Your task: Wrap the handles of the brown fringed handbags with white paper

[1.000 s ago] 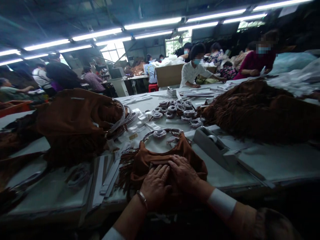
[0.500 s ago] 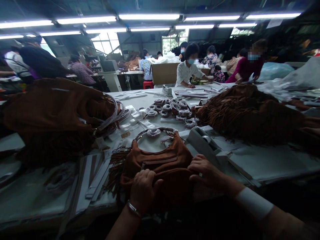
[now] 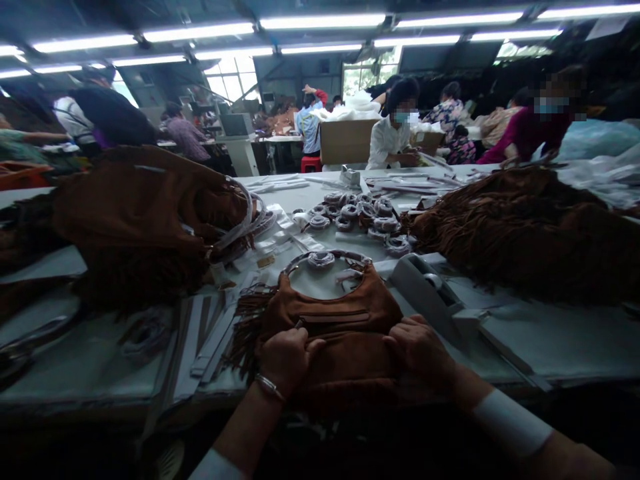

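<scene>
A brown fringed handbag (image 3: 340, 340) lies at the near edge of the table, its wrapped, curved handle (image 3: 327, 253) pointing away from me. My left hand (image 3: 286, 357) is closed on the bag's left side, just below the left end of the zip pocket (image 3: 335, 317). On the opposite side, my right hand (image 3: 421, 347) grips the bag's edge with curled fingers. Fringe (image 3: 247, 320) spreads out on the left of the bag. A wrapped coil (image 3: 321, 259) sits at the top of the handle loop.
Brown bags are heaped on the left (image 3: 125, 220) and right (image 3: 530, 233). A grey tape dispenser (image 3: 425, 287) stands right of the handbag. Several wrapped coils (image 3: 350, 212) lie behind it, pale strips (image 3: 215, 353) to its left. People work across the table (image 3: 545, 347).
The view has swung left, so everything sits further right. My right hand's fingers have curled in on the bag's edge, and the bag's front panel looks drawn flatter between my hands.
</scene>
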The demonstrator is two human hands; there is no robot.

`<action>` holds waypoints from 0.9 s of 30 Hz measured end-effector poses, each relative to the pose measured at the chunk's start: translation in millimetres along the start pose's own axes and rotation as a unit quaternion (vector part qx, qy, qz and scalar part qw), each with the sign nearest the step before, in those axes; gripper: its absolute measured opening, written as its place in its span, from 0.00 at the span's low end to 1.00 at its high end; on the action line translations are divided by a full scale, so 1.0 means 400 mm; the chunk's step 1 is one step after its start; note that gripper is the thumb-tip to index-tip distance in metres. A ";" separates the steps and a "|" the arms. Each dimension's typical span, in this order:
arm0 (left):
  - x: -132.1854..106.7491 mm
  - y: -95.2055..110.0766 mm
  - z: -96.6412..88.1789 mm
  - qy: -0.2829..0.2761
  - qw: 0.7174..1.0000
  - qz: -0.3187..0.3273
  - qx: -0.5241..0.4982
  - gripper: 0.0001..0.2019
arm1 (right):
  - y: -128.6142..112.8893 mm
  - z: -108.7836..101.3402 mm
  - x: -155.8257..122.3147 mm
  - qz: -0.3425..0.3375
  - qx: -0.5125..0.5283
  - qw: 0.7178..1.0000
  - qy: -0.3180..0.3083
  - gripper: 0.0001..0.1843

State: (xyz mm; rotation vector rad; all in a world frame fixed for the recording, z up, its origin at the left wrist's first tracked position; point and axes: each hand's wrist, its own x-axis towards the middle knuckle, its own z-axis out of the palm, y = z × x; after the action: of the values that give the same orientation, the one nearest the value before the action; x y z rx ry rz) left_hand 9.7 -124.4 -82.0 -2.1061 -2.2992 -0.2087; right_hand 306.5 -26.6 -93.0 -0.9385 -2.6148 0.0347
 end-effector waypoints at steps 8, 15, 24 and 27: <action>-0.019 -0.012 -0.002 0.029 0.998 0.051 -0.012 0.18 | -0.152 -0.041 0.070 0.134 0.013 0.985 -0.110 0.14; -0.012 -0.060 -0.041 -0.026 0.999 0.012 -0.026 0.19 | -0.120 0.014 0.034 0.205 -0.055 0.971 -0.112 0.18; -0.047 0.053 -0.051 0.051 0.988 0.127 -0.067 0.06 | -0.137 0.031 0.038 0.169 -0.094 0.973 -0.127 0.17; -0.085 0.060 -0.001 0.030 0.946 0.275 -0.169 0.16 | -0.145 0.013 0.038 0.140 -0.115 0.978 -0.106 0.16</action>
State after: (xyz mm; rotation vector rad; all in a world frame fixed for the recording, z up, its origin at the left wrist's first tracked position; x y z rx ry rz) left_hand 36.7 -156.0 -83.1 -2.7523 -1.6365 -0.6751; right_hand 258.5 -61.7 -84.7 -1.4532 -2.6950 -0.1048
